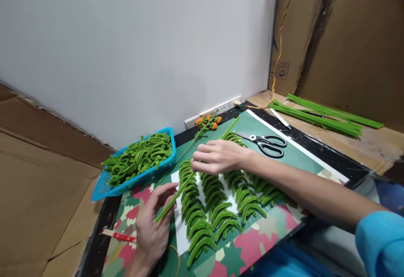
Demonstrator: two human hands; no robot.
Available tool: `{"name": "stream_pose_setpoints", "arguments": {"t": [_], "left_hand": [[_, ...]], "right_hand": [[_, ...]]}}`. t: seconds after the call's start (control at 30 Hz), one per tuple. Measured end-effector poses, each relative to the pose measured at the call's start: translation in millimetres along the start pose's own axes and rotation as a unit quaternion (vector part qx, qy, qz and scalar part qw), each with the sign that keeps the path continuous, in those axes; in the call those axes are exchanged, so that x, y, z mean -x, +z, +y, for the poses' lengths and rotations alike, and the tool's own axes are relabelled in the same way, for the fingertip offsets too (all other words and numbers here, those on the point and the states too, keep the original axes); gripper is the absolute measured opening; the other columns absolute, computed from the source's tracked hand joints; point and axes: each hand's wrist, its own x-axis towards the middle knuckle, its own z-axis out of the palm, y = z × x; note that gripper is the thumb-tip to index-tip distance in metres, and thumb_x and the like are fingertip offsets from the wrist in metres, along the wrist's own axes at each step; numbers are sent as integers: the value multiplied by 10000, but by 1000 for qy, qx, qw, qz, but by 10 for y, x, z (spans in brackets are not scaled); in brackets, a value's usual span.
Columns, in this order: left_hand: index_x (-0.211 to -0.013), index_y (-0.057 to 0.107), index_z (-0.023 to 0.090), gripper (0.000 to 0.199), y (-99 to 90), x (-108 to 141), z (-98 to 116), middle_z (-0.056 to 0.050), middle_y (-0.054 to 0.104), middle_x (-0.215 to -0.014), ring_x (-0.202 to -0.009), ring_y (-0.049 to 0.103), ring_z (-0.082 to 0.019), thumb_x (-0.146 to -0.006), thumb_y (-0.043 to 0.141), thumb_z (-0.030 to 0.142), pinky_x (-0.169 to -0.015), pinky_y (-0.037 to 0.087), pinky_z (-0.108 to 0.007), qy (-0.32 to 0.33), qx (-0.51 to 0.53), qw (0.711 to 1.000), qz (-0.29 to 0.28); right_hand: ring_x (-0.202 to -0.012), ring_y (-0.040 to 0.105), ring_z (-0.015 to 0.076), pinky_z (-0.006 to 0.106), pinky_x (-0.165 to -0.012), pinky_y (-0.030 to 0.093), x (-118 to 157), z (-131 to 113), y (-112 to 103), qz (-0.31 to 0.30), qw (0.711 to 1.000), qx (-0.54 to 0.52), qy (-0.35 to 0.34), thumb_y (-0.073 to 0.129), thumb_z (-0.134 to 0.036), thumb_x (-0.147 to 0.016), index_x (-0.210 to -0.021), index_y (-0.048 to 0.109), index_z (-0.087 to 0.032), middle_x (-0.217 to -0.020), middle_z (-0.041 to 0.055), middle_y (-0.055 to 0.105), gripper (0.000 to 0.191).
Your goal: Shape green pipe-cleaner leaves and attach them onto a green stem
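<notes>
A long green pipe cleaner [184, 185] runs slantwise across the mat, its far end showing beyond my right hand. Near its lower end it lies in the curled fingers of my left hand [155, 216]. My right hand [217, 156] has its fingers closed on the same pipe cleaner higher up; the fingertips are partly hidden. Beneath and beside my hands, short curved green pipe cleaner pieces [193, 209] lie in several overlapping rows on a white sheet [180, 230]. Scissors [267, 141] with black handles rest on the green mat [303, 157] beyond my right forearm.
A blue basket [173, 144] heaped with bent green pieces stands at the left. An orange-and-green flower stem [206, 123] lies at the back. Bundled green pipe cleaners [318, 117] and a white pen-like tool [280, 118] are at the right. A red paper-wrapped stick [121, 237] lies front left.
</notes>
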Motion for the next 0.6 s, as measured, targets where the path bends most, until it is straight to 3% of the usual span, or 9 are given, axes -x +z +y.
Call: {"name": "stream_pose_setpoints", "arguments": {"t": [0.1, 0.17, 0.33, 0.47, 0.6], "left_hand": [[-1057, 773, 207, 155, 55, 19, 58, -24, 808, -938, -754, 763, -174, -930, 782, 294, -735, 611, -243, 32, -31, 999, 20], [-984, 787, 201, 89, 79, 36, 92, -9, 801, -867, -685, 731, -153, -933, 773, 272, -700, 588, -235, 42, -36, 998, 9], [-949, 794, 180, 301, 93, 80, 162, -9, 712, -730, -612, 636, -146, -1071, 561, 327, -592, 508, -257, -62, 12, 998, -1], [-826, 740, 192, 366, 109, 67, 181, 9, 616, -645, -581, 553, -141, -1081, 569, 392, -597, 477, -275, -125, 17, 992, 15], [-772, 707, 190, 400, 124, 16, 175, 5, 620, -642, -568, 555, -134, -1068, 598, 436, -573, 472, -275, -160, 40, 986, 35]], "right_hand": [[-757, 540, 161, 308, -601, 350, 161, 18, -35, -16, 999, 2, 34, 526, -208, -1141, -995, 647, -166, -822, 14, 646, 194], [-749, 531, 160, 313, -602, 337, 234, 25, -51, -18, 999, 1, 45, 512, -223, -1151, -997, 655, -163, -817, 15, 647, 218], [-762, 521, 165, 324, -614, 312, 285, 0, -49, -61, 996, -28, 65, 467, -278, -1173, -1036, 683, -187, -834, 20, 656, 272], [-762, 516, 180, 332, -628, 317, 349, 55, -65, -75, 989, -58, 113, 423, -437, -1181, -1008, 690, -206, -825, 25, 655, 393], [-740, 524, 172, 332, -640, 294, 488, 162, -78, -77, 973, -88, 197, 458, -423, -1161, -868, 672, -200, -782, 22, 641, 426]]}}
